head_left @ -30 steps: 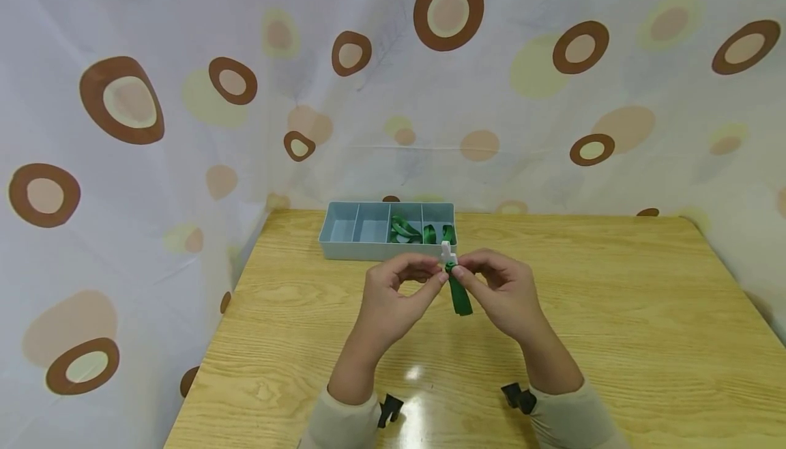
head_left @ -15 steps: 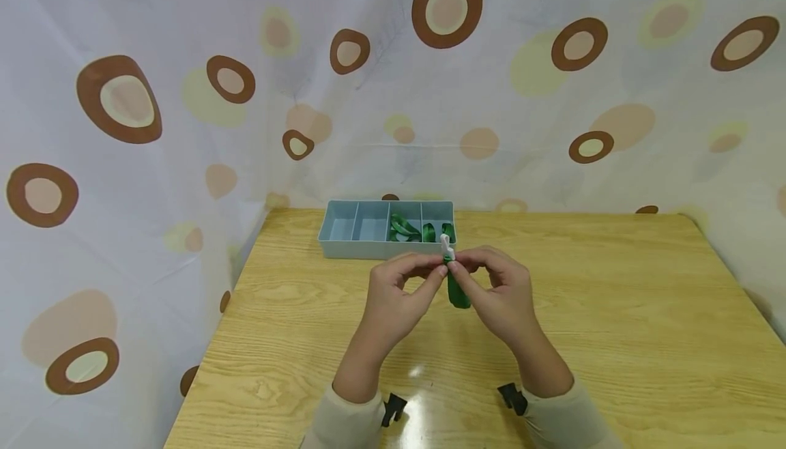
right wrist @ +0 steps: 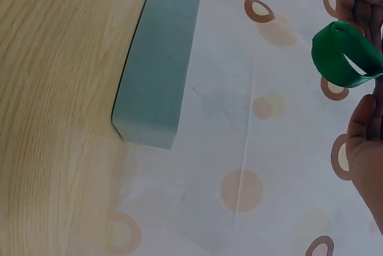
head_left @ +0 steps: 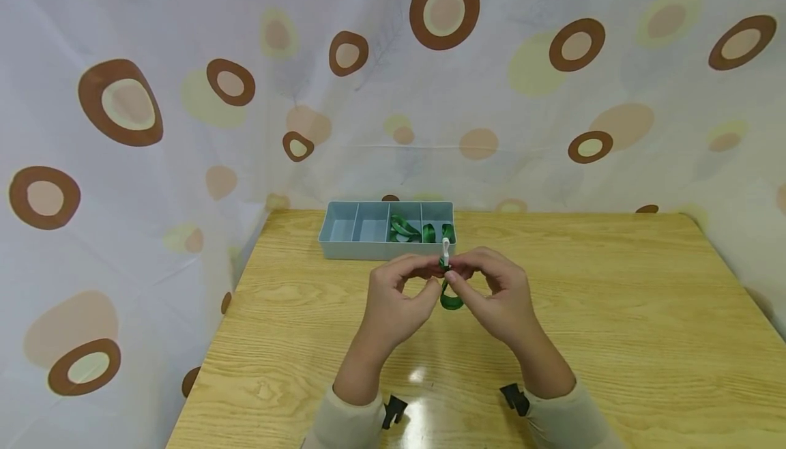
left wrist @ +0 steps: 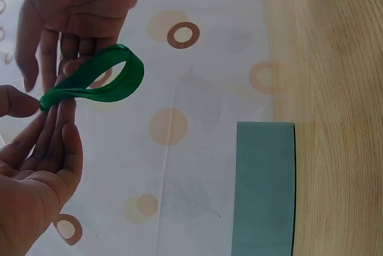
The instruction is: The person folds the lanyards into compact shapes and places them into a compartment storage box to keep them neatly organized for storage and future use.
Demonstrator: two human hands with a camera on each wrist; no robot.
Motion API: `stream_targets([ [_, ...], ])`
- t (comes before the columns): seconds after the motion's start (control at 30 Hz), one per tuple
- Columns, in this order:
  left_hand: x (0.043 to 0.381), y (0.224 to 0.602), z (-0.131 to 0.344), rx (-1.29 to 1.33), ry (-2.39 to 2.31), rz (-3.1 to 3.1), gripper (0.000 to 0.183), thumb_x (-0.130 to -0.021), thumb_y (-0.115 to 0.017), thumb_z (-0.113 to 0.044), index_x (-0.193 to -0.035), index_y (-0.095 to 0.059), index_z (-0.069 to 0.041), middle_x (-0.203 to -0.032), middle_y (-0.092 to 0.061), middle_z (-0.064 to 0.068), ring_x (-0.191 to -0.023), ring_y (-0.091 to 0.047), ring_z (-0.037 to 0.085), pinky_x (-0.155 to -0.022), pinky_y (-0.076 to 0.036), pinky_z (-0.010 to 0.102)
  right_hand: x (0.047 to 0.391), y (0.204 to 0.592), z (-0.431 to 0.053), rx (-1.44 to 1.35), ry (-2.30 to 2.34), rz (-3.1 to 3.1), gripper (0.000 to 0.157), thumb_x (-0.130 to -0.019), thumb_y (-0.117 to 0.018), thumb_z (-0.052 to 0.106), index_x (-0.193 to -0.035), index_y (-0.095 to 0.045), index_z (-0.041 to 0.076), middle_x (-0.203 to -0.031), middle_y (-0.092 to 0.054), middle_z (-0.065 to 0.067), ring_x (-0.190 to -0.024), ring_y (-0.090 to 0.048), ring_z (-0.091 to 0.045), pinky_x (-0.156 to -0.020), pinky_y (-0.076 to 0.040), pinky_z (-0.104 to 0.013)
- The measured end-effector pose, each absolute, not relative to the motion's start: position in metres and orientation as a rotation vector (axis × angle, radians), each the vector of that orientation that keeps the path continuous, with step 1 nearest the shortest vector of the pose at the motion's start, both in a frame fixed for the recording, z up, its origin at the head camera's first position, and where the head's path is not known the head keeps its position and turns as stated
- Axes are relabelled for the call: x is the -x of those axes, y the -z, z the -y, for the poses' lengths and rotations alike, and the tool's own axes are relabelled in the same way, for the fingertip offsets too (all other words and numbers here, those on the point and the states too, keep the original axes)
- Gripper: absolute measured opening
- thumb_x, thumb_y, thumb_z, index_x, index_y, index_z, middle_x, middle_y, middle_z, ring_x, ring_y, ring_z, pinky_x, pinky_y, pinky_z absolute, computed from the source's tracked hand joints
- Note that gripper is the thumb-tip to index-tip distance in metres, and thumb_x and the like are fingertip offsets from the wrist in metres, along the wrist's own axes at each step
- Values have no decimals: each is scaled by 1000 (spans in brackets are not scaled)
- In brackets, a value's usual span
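In the head view a looped green ribbon hangs between my two hands, with a small white plastic piece, perhaps a clip, standing up at its top. My left hand holds it from the left at fingertip level. From the other side my right hand pinches the ribbon's upper end, thumb toward me. Both wrist views show the ribbon as a teardrop loop, its gathered end between the fingertips. The white piece is hidden there, and fingers cover part of the join.
Behind the hands a pale blue box with several compartments stands on the wooden table. Its two right compartments hold green ribbon pieces. A patterned curtain hangs behind. Black mounts sit at the cuffs.
The ribbon and white piece have turned between my fingers. The hanging ribbon showed flat and now shows as a round loop. My left thumb has drawn slightly back; the box stays put.
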State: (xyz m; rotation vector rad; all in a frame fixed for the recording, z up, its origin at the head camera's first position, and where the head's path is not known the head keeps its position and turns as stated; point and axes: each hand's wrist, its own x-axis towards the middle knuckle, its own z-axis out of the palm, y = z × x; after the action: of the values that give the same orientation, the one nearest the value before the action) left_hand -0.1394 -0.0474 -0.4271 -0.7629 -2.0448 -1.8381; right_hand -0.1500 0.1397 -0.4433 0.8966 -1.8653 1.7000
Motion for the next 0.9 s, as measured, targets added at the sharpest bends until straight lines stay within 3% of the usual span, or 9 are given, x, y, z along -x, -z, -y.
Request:
stream_targets([
  [0.2, 141, 427, 45, 703, 1868, 2003, 19, -98, -78, -11, -115, -80, -3, -109, -80, 12, -97, -76, 19, -89, -65, 36, 149, 443, -141, -1028, -1740, 1789, 23, -104, -54, -10, -119, -72, -11, -111, -71, -10, -98, -66, -15, -87, -57, -21],
  [0.6, 141, 428, 45, 650, 1919, 1914, 16, -95, -81, -7, -109, -81, 0, -102, -80, 16, -89, -77, 19, -85, -66, 38, 144, 444, -139, -1014, -1638, 1835, 53, -118, -26, 21, -123, -71, -8, -108, -65, -15, -90, -57, -22, -83, -50, -28],
  [0.73, 141, 427, 45, 622, 1944, 1907, 14, -96, -78, -6, -109, -81, 1, -105, -80, 17, -92, -76, 17, -86, -66, 36, 144, 444, -139, -1010, -1648, 1836, 53, -118, -27, 21, -122, -71, -8, -109, -65, -17, -91, -57, -22, -85, -50, -28],
  [0.9, 142, 428, 45, 592, 1936, 1909, 13, -97, -76, -5, -108, -81, 2, -107, -80, 17, -96, -76, 16, -89, -65, 33, 143, 448, -139, -960, -1707, 1867, 27, -109, -48, -3, -121, -71, -10, -109, -65, -20, -98, -61, -17, -88, -54, -22],
])
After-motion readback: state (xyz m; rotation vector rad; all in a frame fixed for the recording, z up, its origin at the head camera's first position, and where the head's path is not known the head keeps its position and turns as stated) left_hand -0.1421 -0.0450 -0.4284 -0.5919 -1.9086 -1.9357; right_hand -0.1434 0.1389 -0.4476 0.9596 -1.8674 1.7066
